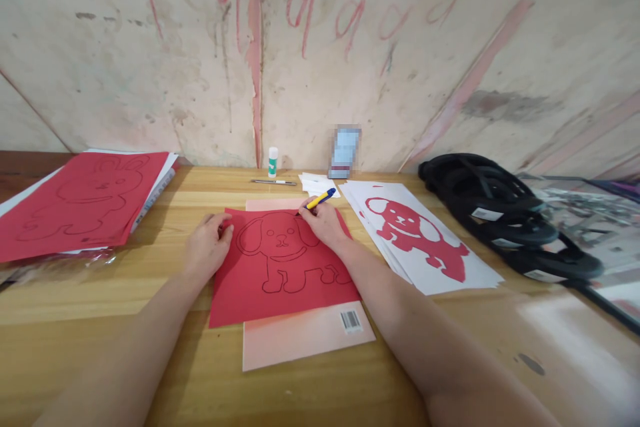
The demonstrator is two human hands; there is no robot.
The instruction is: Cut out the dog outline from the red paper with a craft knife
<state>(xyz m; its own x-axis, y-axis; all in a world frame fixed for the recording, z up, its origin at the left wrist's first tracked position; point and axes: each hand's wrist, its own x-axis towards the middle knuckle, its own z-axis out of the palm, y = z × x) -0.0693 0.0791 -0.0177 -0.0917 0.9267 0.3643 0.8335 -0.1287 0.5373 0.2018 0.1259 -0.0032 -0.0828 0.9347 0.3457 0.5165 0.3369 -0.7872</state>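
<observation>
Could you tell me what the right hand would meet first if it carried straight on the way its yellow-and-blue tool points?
The right hand holds a yellow-and-blue craft knife pointing away and to the right. Going on that way, it would probably first reach the small white paper scraps, then the blurred box by the wall; depth is uncertain.

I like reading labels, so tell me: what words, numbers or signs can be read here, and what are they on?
Nothing reads clearly.
Wall: red chalk loops, like "9" or "a" repeated; uncertain.
Pink book under the red sheet: a barcode, digits too small.
Glue stick: green label, too small.
Black straps: white tags, unreadable.
Blurred box: nothing legible.
</observation>
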